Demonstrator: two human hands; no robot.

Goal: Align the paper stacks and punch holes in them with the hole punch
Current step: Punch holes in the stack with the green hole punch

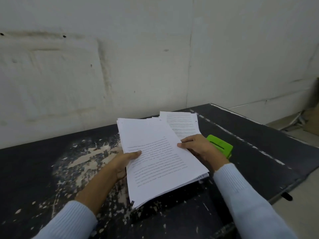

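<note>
A dark, worn table [241,169] stands against a pale wall [120,66]. Its far edge meets the wall behind the held paper stack [155,161], and its right edge runs diagonally down from the far corner, well to the right of that stack. Left of the stack the tabletop is bare apart from a large patch of chipped paint [86,157]; right of it, past the green hole punch [220,145], a wide strip of dark surface stays open up to the right edge. A dark flat object lies beneath the stack's near end; what it is cannot be told.

The stack is lifted off the table and tilted, its near corner low and its far edge raised toward the wall. Its sheets are slightly fanned along the right side. A second pile of printed pages [183,123] lies flat just behind the stack, partly covered by it. The hole punch sits just right of the stack, partly hidden by the right hand.

The left hand [123,163] grips the stack's left edge, thumb on top of the printed page, fingers underneath. The right hand [200,147] clasps the stack's right edge the same way, thumb pressed on the top sheet. Both forearms, in light blue ribbed sleeves [245,195], reach forward from the near edge toward the stack.
</note>
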